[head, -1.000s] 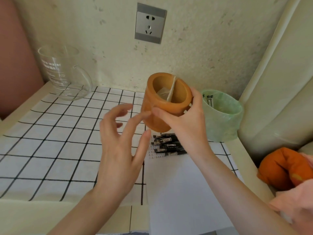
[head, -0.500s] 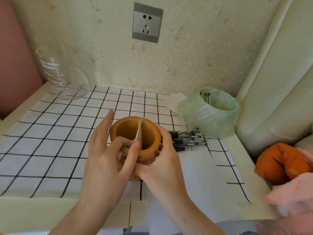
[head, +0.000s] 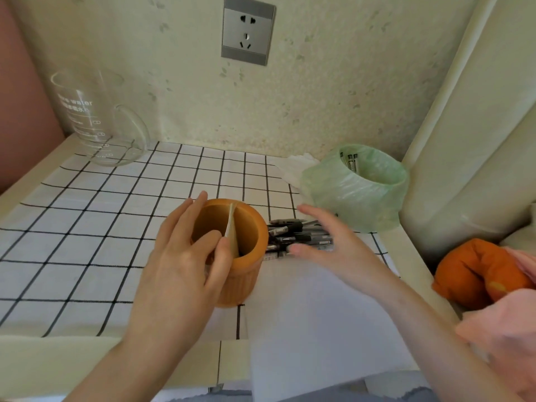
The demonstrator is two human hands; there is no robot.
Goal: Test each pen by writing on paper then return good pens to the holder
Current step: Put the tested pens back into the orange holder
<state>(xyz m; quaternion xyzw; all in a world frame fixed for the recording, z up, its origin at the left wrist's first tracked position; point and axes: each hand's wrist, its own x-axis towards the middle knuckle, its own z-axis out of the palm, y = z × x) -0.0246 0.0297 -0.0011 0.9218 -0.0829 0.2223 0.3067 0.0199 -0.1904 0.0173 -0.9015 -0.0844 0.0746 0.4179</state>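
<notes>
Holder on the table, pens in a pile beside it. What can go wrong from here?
1. The right hand hovers open over the loose pens; a clumsy grab may scatter them.
2. The paper overhangs the front edge of the table with nothing pinning it, so it may slide under writing.
3. The left hand grips the holder by its rim; pulling away could tip it.

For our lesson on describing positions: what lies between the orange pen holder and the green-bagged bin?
In the head view, a pile of black pens lies between the holder and the bin, with the right hand over them.
</notes>
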